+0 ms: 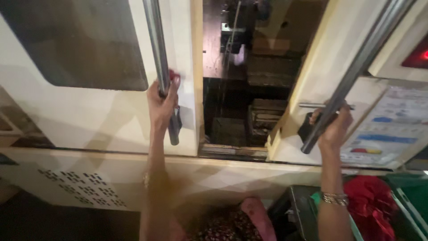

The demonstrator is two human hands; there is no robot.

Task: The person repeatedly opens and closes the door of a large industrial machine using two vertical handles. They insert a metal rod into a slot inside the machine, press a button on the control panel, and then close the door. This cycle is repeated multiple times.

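Observation:
Two cream sliding doors of a large machine stand partly apart. My left hand (161, 101) grips the long steel bar handle (157, 49) of the left door (89, 116), which has a dark window. My right hand (333, 126) grips the slanted steel bar handle (356, 67) of the right door (312, 67). Between the doors a dark gap (240, 80) shows the machine's inside with metal parts.
A printed chart (388, 129) is stuck on the right door panel. Below right, a dark bin (296, 209) and a green crate (412, 196) hold a red cloth (372, 201). The machine's lower cream panel (84, 183) has vent slots.

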